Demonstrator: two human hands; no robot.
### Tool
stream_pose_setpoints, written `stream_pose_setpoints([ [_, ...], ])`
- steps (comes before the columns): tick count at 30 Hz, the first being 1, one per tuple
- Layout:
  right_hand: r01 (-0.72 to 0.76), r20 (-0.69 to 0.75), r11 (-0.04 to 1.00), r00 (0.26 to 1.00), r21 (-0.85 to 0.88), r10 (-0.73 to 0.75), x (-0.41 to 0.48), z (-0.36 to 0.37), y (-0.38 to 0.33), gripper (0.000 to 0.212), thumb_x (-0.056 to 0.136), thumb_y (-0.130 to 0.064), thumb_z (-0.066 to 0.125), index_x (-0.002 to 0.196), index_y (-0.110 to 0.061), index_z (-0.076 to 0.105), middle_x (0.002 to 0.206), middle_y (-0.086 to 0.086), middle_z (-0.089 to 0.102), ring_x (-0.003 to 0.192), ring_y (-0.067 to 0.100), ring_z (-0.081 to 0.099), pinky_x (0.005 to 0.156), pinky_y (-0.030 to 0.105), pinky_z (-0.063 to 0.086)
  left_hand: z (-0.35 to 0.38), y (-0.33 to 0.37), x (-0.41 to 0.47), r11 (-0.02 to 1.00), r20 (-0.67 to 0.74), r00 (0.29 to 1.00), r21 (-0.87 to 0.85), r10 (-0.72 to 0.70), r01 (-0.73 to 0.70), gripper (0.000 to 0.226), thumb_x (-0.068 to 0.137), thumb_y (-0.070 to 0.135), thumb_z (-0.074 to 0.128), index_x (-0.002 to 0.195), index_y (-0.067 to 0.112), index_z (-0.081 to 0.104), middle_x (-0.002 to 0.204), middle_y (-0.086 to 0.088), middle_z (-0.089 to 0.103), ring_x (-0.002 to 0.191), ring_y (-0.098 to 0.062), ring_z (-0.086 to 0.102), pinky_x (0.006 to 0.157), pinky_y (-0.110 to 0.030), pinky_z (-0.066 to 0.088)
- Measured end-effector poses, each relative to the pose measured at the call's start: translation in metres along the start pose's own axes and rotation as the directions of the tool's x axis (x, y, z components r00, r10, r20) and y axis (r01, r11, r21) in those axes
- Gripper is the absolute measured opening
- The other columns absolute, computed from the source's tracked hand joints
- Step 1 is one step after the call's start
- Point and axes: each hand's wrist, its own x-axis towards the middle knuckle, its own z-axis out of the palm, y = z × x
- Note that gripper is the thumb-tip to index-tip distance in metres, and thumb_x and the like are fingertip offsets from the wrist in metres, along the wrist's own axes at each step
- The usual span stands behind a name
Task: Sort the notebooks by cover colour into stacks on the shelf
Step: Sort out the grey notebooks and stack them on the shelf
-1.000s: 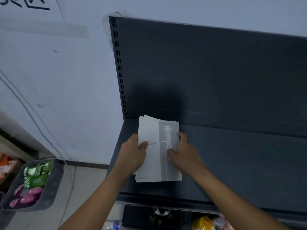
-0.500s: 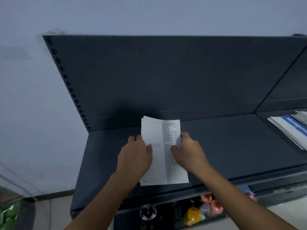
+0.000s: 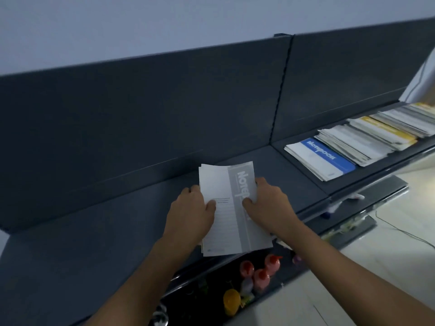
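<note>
Spanning most of the view, a dark grey metal shelf (image 3: 106,250) runs from the left edge to the far right, with a tall dark back panel (image 3: 141,114) rising from its rear and a pale wall (image 3: 164,20) above that. On the shelf's right-hand section lies a row of overlapping paper notebooks (image 3: 367,137). The one nearest the middle of the shelf is a white notebook with a blue band (image 3: 327,157), and yellow-covered notebooks (image 3: 388,129) sit further right, mixed with pale ones.

Towards the front of the shelf's middle section is a small stack of white notebooks with a grey printed band (image 3: 235,222), held lengthwise, its near end jutting past the shelf's front edge. Whether its underside rests on the shelf cannot be told.

The left hand (image 3: 190,212) grips the stack's left edge, thumb laid on the top cover and fingers wrapped round the side. The right hand (image 3: 270,208) grips the right edge, thumb pressed on the grey band.

Below the shelf's front edge, on a lower level, stand pink plastic bottles with red caps (image 3: 261,276) and a yellow bottle (image 3: 231,300).
</note>
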Motion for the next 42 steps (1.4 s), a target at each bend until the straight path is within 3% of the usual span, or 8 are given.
stream_pose_setpoints([
  [10,-0.144,-0.145,0.989,0.98,-0.045,0.137,0.021,-0.091,0.13,0.035,0.092,-0.027,0.056,0.121,-0.01,0.048,0.107,0.01,0.063,0.093,0.032,0.06,0.067,0.034,0.041,0.072,0.147,0.041,0.988,0.06,0.986,-0.028,0.155,-0.153,0.029,0.097,0.042,0.052,0.11,0.016,0.053,0.105,-0.002,0.055,0.091,-0.019,0.055,0.07,-0.031,0.042],
  [15,-0.211,-0.229,0.977,0.953,-0.022,0.201,0.03,-0.122,0.175,0.022,0.091,-0.023,0.057,0.109,-0.012,0.05,0.096,0.007,0.061,0.079,0.028,0.054,0.064,0.036,0.043,0.102,0.203,0.067,0.979,0.126,0.971,-0.04,0.203,-0.199,0.03,0.095,0.043,0.056,0.11,0.018,0.051,0.107,0.0,0.057,0.091,-0.018,0.054,0.071,-0.032,0.044],
  [23,-0.377,-0.301,0.926,0.881,0.016,0.364,0.056,-0.175,0.251,0.027,0.091,-0.028,0.056,0.111,-0.015,0.046,0.103,0.006,0.061,0.093,0.033,0.058,0.069,0.036,0.042,0.162,0.295,0.119,0.939,0.237,0.909,-0.109,0.343,-0.326,0.034,0.096,0.043,0.056,0.118,0.017,0.053,0.113,-0.001,0.06,0.101,-0.023,0.059,0.083,-0.04,0.053],
  [25,-0.42,-0.314,0.907,0.861,0.008,0.401,0.063,-0.189,0.267,0.032,0.092,-0.027,0.055,0.119,-0.013,0.048,0.108,0.008,0.061,0.089,0.029,0.052,0.071,0.036,0.041,0.176,0.319,0.133,0.925,0.254,0.89,-0.118,0.379,-0.361,0.035,0.096,0.043,0.056,0.119,0.016,0.052,0.113,-0.002,0.061,0.102,-0.023,0.058,0.085,-0.041,0.052],
  [29,-0.457,-0.349,0.889,0.829,0.029,0.437,0.077,-0.213,0.299,0.024,0.091,-0.026,0.053,0.109,-0.013,0.047,0.104,0.008,0.062,0.083,0.026,0.049,0.074,0.038,0.046,0.2,0.362,0.154,0.897,0.253,0.86,-0.113,0.443,-0.428,0.033,0.097,0.042,0.054,0.117,0.016,0.053,0.111,-0.002,0.062,0.098,-0.023,0.059,0.08,-0.038,0.051],
  [36,-0.473,-0.343,0.879,0.818,0.054,0.461,0.094,-0.254,0.36,0.03,0.09,-0.026,0.054,0.115,-0.011,0.049,0.111,0.01,0.062,0.095,0.032,0.057,0.074,0.038,0.047,0.238,0.428,0.171,0.88,0.279,0.836,-0.106,0.473,-0.462,0.038,0.097,0.045,0.054,0.119,0.015,0.054,0.115,-0.003,0.063,0.1,-0.022,0.061,0.079,-0.038,0.051],
  [42,-0.401,-0.292,0.915,0.87,0.049,0.397,0.108,-0.29,0.426,0.025,0.089,-0.026,0.057,0.108,-0.013,0.048,0.107,0.007,0.062,0.088,0.027,0.054,0.071,0.036,0.046,0.272,0.483,0.168,0.927,0.276,0.887,-0.048,0.369,-0.371,0.039,0.095,0.046,0.057,0.119,0.016,0.053,0.111,-0.003,0.064,0.099,-0.024,0.061,0.081,-0.039,0.053],
])
